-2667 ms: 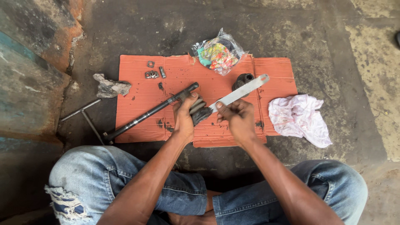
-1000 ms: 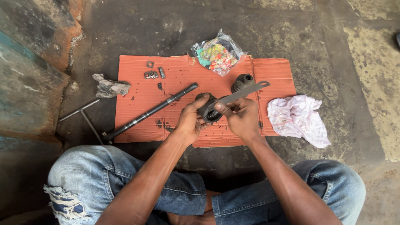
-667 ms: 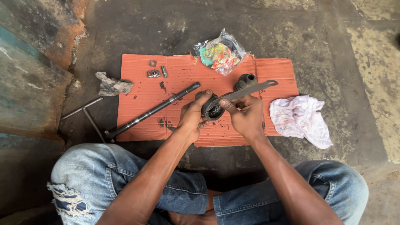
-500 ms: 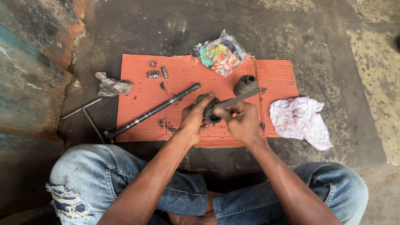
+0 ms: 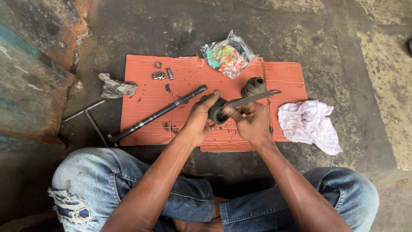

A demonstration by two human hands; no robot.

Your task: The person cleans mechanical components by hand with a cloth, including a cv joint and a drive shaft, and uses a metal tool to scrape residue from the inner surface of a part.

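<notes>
While my left hand (image 5: 198,120) grips the dark cup-shaped part (image 5: 217,112) above the orange cardboard (image 5: 146,96), my right hand (image 5: 252,121) just beside it pinches the flat metal blade (image 5: 251,98) against its rim.

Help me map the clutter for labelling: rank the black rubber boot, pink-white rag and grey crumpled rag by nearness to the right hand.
1. Black rubber boot: just beyond the right hand.
2. Pink-white rag: to its right, on the floor.
3. Grey crumpled rag: far left, off the cardboard.
</notes>
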